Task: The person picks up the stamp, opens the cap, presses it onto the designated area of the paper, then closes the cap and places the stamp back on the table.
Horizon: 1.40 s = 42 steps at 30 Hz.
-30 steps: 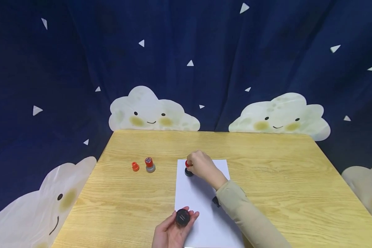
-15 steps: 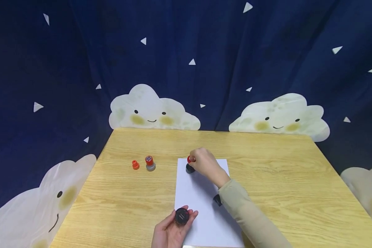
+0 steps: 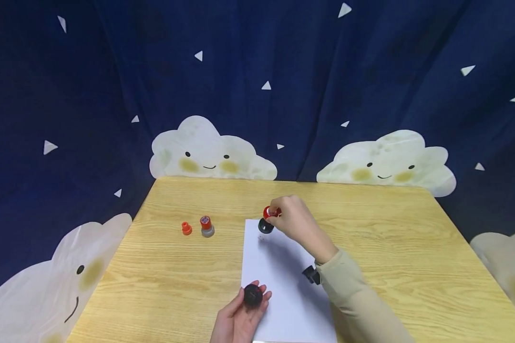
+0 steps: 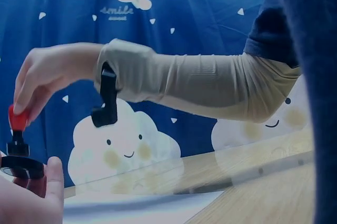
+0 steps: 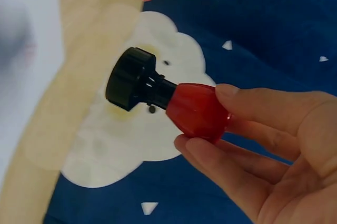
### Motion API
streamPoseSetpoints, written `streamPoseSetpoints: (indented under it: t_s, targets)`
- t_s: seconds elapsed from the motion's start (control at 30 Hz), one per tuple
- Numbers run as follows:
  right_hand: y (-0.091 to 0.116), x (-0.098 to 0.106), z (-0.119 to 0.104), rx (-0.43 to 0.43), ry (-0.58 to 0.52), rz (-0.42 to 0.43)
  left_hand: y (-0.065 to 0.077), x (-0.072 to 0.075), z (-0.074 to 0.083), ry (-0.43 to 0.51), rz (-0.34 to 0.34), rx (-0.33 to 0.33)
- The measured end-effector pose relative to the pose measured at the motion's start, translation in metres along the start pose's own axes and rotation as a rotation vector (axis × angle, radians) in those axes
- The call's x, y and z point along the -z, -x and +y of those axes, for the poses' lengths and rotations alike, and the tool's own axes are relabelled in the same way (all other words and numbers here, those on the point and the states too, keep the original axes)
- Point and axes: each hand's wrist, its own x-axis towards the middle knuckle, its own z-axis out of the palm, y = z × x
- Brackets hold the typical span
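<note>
Pinching a red-handled, round black stamp (image 3: 265, 226), the right hand (image 3: 295, 216) holds it over white paper (image 3: 292, 317) below the head view's centre. At bottom centre, the left hand (image 3: 239, 320) grips a round black disc (image 3: 252, 296).

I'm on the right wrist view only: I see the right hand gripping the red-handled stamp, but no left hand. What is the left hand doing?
Observer: The left hand holds a round black piece by the paper's near left part.
Operator: Which part of the sheet does the stamp sit against?
Observer: In the head view, the red-handled stamp appears near the far left corner.
Operator: Anything on the right cuff that might snag?
Observer: A black fitting hangs below the cuff, seen from the left wrist.
</note>
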Motion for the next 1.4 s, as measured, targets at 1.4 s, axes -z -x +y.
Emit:
streamPoseSetpoints:
  t_s: [1.4]
  targets:
    - [0.079,0.004,-0.056,0.140,-0.226,-0.095,-0.009,-0.012,0.000,0.049,-0.071,-0.108]
